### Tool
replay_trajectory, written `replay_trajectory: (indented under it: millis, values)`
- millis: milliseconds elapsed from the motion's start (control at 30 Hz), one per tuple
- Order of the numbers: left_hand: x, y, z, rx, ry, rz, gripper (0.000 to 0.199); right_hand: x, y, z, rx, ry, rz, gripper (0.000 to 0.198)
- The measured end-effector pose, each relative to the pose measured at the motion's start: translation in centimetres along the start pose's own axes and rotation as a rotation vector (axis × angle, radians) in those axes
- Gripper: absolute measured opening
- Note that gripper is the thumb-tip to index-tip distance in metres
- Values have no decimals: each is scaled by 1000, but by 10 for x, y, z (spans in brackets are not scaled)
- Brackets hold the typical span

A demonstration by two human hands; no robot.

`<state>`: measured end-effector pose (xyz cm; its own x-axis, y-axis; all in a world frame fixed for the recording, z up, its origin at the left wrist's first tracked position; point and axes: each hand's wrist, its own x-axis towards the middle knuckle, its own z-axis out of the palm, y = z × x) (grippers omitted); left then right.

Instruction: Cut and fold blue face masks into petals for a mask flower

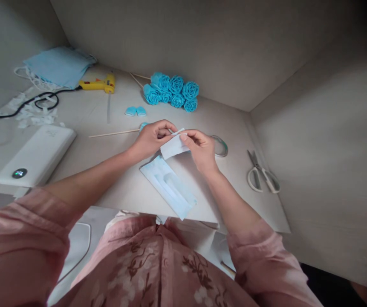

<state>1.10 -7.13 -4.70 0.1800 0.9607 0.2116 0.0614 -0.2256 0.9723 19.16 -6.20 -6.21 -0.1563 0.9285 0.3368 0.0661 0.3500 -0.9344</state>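
Between my hands, above the middle of the table, is a small white fabric piece (173, 147) that looks cut from a face mask. My left hand (157, 135) pinches its upper left edge. With thumb and fingers, my right hand (200, 147) grips its upper right side. Below them a light blue opened mask piece (169, 187) lies flat near the table's front edge. A thin wooden stick (114, 133) with a blue tip, partly hidden by my left hand, lies to the left. Just past my right hand sits a roll of tape (221, 146).
Blue fabric roses (177, 87) lie at the back, with two folded blue petals (135, 111) before them. A yellow glue gun (96, 84), stacked masks (60, 64), white scraps (36, 108) and a power bank (38, 153) occupy the left. Scissors (261, 174) lie right, near the side panel.
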Motion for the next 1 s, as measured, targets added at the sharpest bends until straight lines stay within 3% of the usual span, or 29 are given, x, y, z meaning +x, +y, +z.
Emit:
replay_trajectory:
  millis: [400,567,667,800,1000]
  values:
    - [5,-11,-5,27,-106,-107,22,11,5,-10,10,224,28,31]
    - [7,-1,-11,-82,90,-61,46,10,5,-7,48,173,25,27]
    - [4,5,-10,-35,58,-40,50,5,2,-3,25,117,5,23]
    - [0,6,-5,106,-40,-38,35,0,-3,2,-98,53,-33,23]
    - [1,-1,-3,-17,5,-87,32,2,-1,1,-8,-23,-33,59]
